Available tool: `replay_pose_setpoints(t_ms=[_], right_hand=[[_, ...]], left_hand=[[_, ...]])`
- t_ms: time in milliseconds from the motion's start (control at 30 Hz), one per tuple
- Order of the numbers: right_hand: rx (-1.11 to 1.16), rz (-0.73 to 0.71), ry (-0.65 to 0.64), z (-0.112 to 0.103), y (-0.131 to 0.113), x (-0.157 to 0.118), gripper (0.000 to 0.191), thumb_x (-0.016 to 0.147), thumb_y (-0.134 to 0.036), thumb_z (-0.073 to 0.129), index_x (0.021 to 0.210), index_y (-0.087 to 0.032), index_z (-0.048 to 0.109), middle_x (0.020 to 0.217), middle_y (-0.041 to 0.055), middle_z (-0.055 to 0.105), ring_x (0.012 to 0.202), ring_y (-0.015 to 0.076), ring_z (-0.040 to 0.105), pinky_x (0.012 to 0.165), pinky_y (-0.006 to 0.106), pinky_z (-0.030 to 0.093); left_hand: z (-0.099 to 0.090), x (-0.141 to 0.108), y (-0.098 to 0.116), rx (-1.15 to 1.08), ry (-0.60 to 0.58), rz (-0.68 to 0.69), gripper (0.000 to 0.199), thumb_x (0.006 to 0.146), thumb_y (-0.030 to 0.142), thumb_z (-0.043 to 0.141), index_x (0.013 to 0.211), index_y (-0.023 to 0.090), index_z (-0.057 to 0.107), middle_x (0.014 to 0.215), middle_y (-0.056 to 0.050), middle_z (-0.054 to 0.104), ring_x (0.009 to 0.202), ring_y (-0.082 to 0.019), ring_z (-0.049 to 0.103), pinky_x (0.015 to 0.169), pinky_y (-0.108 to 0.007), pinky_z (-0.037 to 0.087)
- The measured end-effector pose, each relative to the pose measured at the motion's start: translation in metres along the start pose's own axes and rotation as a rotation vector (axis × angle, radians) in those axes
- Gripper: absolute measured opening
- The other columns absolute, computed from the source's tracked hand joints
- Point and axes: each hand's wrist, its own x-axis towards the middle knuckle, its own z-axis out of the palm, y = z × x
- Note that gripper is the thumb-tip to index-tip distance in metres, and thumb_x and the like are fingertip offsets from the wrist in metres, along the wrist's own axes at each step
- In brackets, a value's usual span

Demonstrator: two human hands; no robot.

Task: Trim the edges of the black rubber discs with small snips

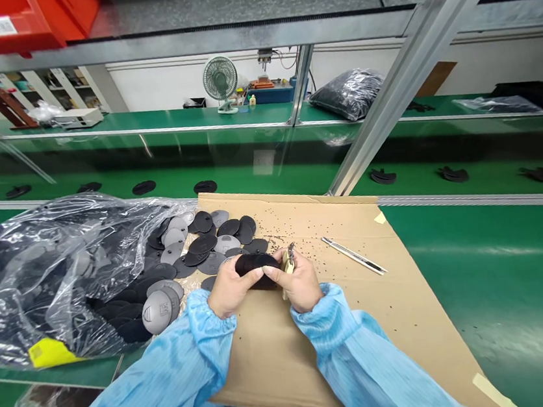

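A brown cardboard sheet (265, 367) lies under 2 blue sleeves (173, 371) that angle inward. The left hand (227, 291) grips the left side of a black disc (257, 264); the right hand (305, 284) clasps its right edge, thumbs nearly meeting. The disc—dark, rounded, plain on what shows—sits between them over the cardboard. The right hand also pinches a small pale-handled tool (289, 261)—its tip unclear. Tiny black specks (280, 236) lie beyond.

A pale green fan (221, 78) on the far bench (164, 119), a red bin (28, 25) at upper left
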Motion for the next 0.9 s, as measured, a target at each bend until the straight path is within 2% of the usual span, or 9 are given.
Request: replay_pose_setpoints(t_ms=[67, 167, 267, 367, 533, 700, 900], right_hand=[[-0.041, -0.017, -0.014, -0.001, 0.000, 0.001, 0.033, 0.061, -0.039, 0.080, 0.075, -0.019, 0.058, 0.063, -0.0024, 0.057, 0.057, 0.0126, 0.052, 0.057, 0.026, 0.047], [-0.077, -0.069, -0.070, -0.002, 0.000, 0.000, 0.033, 0.070, -0.041, 0.075, 0.089, -0.018, 0.063, 0.079, 0.0031, 0.065, 0.071, 0.0174, 0.060, 0.068, 0.030, 0.052], [-0.077, -0.152, -0.147, -0.003, 0.001, -0.004, 0.035, 0.080, -0.041, 0.065, 0.105, -0.018, 0.061, 0.092, 0.0069, 0.067, 0.083, 0.0204, 0.064, 0.077, 0.034, 0.053], [-0.147, -0.269, -0.162, -0.003, 0.003, -0.007, 0.027, 0.084, -0.036, 0.062, 0.104, -0.019, 0.062, 0.097, 0.0081, 0.066, 0.086, 0.0209, 0.064, 0.078, 0.034, 0.052], [-0.289, -0.431, -0.090, -0.001, -0.001, -0.010, 0.011, 0.085, -0.027, 0.059, 0.093, -0.021, 0.063, 0.094, 0.0068, 0.066, 0.088, 0.0205, 0.063, 0.082, 0.035, 0.051], [-0.348, -0.465, -0.081, 0.001, -0.007, -0.013, 0.009, 0.085, -0.026, 0.057, 0.090, -0.022, 0.063, 0.094, 0.0071, 0.067, 0.088, 0.0210, 0.063, 0.081, 0.036, 0.052], [-0.378, -0.538, -0.076, 0.002, -0.008, -0.014, 0.008, 0.086, -0.020, 0.056, 0.090, -0.022, 0.062, 0.092, 0.0055, 0.066, 0.087, 0.0188, 0.063, 0.080, 0.033, 0.051]], left_hand=[[0.003, 0.000, 0.003, -0.103, -0.003, -0.027, 0.032, 0.068, 0.031, 0.078, 0.091, 0.013, 0.066, 0.091, -0.008, 0.068, 0.086, -0.020, 0.061, 0.083, -0.033, 0.048], [0.005, 0.001, 0.010, -0.342, -0.031, -0.139, 0.037, 0.067, 0.029, 0.079, 0.098, 0.014, 0.064, 0.096, -0.008, 0.067, 0.089, -0.020, 0.062, 0.082, -0.032, 0.049], [0.002, 0.004, 0.017, -0.495, -0.073, -0.314, 0.042, 0.070, 0.030, 0.078, 0.105, 0.016, 0.061, 0.093, -0.007, 0.065, 0.078, -0.015, 0.062, 0.065, -0.025, 0.051], [-0.004, 0.006, 0.019, -0.533, -0.088, -0.406, 0.041, 0.070, 0.030, 0.078, 0.104, 0.016, 0.060, 0.080, -0.002, 0.060, 0.061, -0.008, 0.057, 0.050, -0.017, 0.046], [-0.005, 0.005, 0.016, -0.525, -0.156, -0.463, 0.034, 0.073, 0.034, 0.075, 0.097, 0.017, 0.059, 0.073, 0.001, 0.053, 0.054, -0.006, 0.053, 0.042, -0.015, 0.041], [-0.003, 0.001, 0.016, -0.550, -0.253, -0.464, 0.039, 0.071, 0.038, 0.077, 0.097, 0.017, 0.058, 0.073, 0.002, 0.050, 0.054, -0.006, 0.051, 0.042, -0.014, 0.039], [-0.003, 0.000, 0.016, -0.550, -0.253, -0.478, 0.038, 0.070, 0.039, 0.077, 0.094, 0.016, 0.058, 0.071, 0.003, 0.049, 0.053, -0.005, 0.048, 0.040, -0.013, 0.035]])
